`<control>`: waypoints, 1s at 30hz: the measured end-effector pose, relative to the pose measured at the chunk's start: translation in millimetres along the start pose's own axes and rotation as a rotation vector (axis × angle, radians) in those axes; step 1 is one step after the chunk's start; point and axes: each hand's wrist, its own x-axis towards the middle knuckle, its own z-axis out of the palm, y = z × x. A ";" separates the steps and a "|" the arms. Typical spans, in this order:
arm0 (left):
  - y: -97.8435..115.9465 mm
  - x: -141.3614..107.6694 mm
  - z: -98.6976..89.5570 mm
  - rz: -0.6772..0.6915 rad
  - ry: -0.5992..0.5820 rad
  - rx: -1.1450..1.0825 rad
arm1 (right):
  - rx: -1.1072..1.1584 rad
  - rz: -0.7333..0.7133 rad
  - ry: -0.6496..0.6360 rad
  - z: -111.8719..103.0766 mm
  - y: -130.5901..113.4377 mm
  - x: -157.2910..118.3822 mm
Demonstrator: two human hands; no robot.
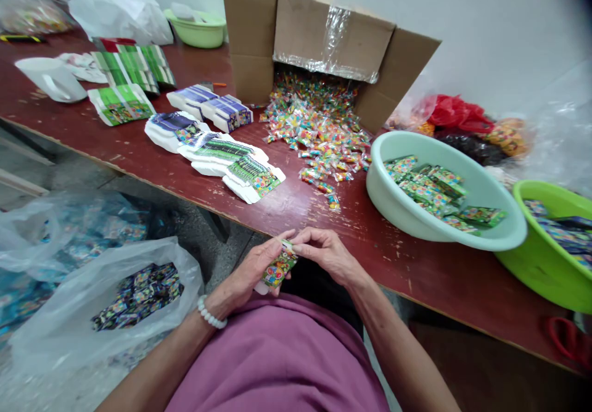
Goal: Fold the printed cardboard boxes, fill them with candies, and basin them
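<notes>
A small green printed box (279,267) is between my hands, just off the table's front edge. My left hand (252,268) is wrapped round its left side, with a white flap showing at the lower end. The fingers of my right hand (326,253) pinch the box's upper end. Beyond them on the table lies a row of flat green cartons (256,177). A heap of wrapped candies (319,128) spills from a cardboard box (333,32) on its side. Filled green boxes (430,187) lie in a pale blue basin (446,147) at the right.
Bundled purple cartons (229,113) and green bundles (123,103) are at the left of the red table (319,214), near a white mug (50,79). A lime basin (531,270) stands far right. An open plastic bag (60,332) of dark packets is at lower left.
</notes>
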 end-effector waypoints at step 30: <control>-6.4 2.0 -6.7 0.039 0.039 0.107 | -0.176 -0.163 0.114 13.6 6.3 -10.2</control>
